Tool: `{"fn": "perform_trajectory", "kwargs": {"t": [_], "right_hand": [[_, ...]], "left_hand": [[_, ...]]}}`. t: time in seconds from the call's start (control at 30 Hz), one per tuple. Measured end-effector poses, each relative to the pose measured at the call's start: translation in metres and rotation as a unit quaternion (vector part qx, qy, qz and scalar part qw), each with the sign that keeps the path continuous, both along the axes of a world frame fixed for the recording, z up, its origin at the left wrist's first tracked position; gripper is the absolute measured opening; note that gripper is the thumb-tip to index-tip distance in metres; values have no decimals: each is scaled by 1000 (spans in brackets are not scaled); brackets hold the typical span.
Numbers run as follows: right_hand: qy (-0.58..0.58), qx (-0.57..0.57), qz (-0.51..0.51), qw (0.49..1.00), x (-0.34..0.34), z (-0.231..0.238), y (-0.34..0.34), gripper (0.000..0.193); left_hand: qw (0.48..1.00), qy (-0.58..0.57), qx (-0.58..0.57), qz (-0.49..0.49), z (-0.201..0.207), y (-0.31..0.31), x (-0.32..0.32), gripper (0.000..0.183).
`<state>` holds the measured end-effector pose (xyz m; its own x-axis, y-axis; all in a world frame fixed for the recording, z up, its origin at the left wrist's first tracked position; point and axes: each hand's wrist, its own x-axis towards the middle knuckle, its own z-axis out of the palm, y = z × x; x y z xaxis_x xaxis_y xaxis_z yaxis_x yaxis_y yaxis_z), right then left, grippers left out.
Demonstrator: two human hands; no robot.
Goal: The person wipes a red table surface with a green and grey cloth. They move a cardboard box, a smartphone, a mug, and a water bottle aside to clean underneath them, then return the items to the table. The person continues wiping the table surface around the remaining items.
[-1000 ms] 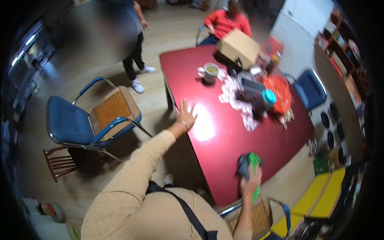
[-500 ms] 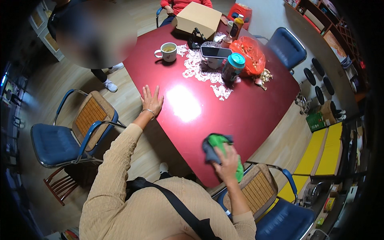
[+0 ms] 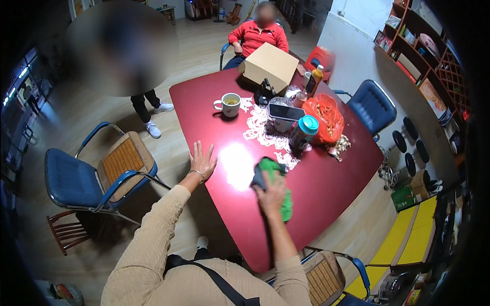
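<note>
Cloth (image 3: 287,205), green and dark grey, lies bunched on the near half of the red table (image 3: 332,199). Its middle is covered by the right hand (image 3: 272,193), which is blurred. The underside of that hand is hidden; whether its fingers clamp the fabric or only press on it cannot be told. The right forearm covers part of the table's near end. The left hand (image 3: 202,163) rests palm down at the table's left edge, fingers apart, holding nothing.

Lower-right chair (image 3: 321,278), at the table's near end, is partly covered by the right sleeve and cut off by the frame. Standing person (image 3: 145,104), past the table's left side, is obscured by blur above the legs.

Items on the table: white mug (image 3: 230,105) toward the far left; cardboard box (image 3: 270,66) at the far end; blue-lidded bottle (image 3: 304,133), red plastic bag (image 3: 325,120) and phone (image 3: 286,112) grouped right of centre. The bottle partly covers the bag. White lace pattern (image 3: 256,127) at the table's centre runs beneath this group, its near tip just beside the fabric.
</note>
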<state>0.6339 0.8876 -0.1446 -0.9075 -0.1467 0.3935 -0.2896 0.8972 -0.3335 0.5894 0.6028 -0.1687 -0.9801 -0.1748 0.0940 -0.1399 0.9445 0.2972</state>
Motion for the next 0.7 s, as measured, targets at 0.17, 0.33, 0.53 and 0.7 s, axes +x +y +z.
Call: {"fn": "perform_trajectory", "kwargs": {"t": [0.17,0.33,0.53,0.7], "right_hand": [[-61,-5,229,972,85,26,-68,77],[-82,9,190,978,161,33,-7,75],[-25,22,-115,993,121,15,120,66],[-1,52,-183,982,109,11,120,63]], "left_hand": [[1000,-13,0,-1,-2,-5,0,61],[999,-39,5,-1,4,-2,3,62],[1000,-26,14,-6,5,-2,4,61],[1000,-24,8,-7,2,-3,2,61]]}}
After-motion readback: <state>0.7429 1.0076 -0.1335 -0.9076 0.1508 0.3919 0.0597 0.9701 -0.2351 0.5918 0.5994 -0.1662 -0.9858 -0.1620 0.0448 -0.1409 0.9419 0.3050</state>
